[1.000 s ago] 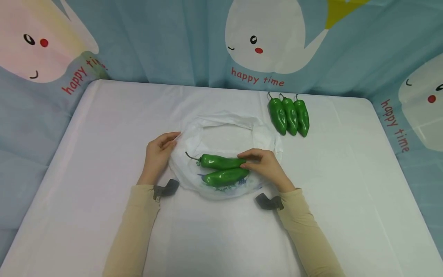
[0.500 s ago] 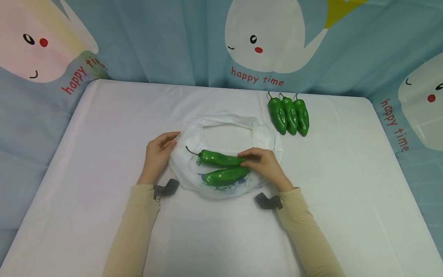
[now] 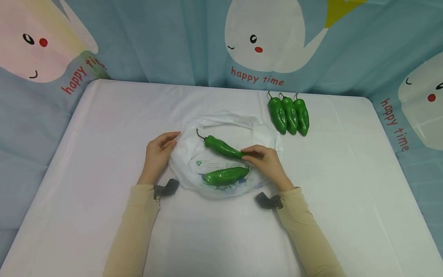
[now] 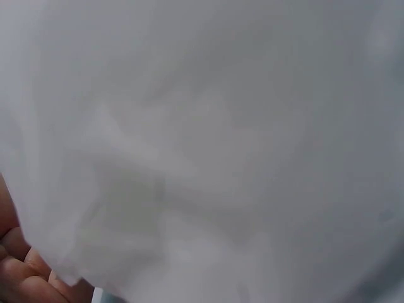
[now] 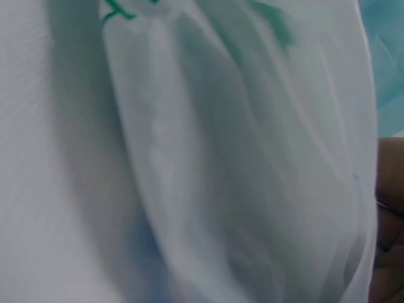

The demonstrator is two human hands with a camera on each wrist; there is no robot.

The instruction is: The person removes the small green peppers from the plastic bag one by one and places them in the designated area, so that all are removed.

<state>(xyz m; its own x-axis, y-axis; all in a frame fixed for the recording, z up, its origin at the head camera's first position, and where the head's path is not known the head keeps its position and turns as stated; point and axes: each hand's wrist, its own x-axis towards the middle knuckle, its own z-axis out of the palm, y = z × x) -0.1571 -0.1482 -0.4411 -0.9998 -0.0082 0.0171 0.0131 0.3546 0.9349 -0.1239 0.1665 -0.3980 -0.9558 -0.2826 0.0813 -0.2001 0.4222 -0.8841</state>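
In the head view a white plastic bag (image 3: 183,169) lies with its mouth spread wide. My left hand (image 3: 158,156) pinches the bag's left rim between thumb and fingers. By its tapered end, my right hand (image 3: 266,161) pinches a green chili pepper (image 3: 223,148) over the bag's mouth, its stem pointing to the upper left. A second green pepper (image 3: 225,176) lies inside the bag near its front side. White film of the bag fills most of both wrist views; some left fingers (image 4: 31,278) and right fingers (image 5: 390,227) show at their edges.
Three more green peppers (image 3: 290,116) lie side by side at the back of the table, right of the bag. The table has a white cloth (image 3: 346,192). A blue printed curtain (image 3: 166,42) hangs behind it.
The right hand has moved the held pepper away from the one in the bag; its stem end has swung up and right. The left hand stays in place.
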